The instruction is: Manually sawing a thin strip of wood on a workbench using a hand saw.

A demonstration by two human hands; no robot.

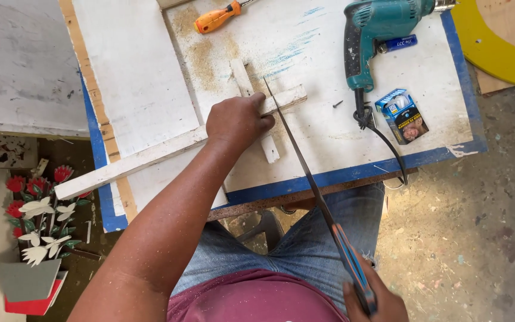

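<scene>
My left hand presses down on a long white wooden strip that lies across the white worktop. A shorter strip crosses under it. My right hand, at the bottom edge of the view, grips the blue and orange handle of a hand saw. The saw's thin blade runs up from the handle to the strip, just right of my left hand's fingers.
A teal electric drill with a black cord lies at the upper right, beside a small blue box and a blue battery. An orange screwdriver lies at the top. Sawdust covers the board. A wooden flower cutout stands at lower left.
</scene>
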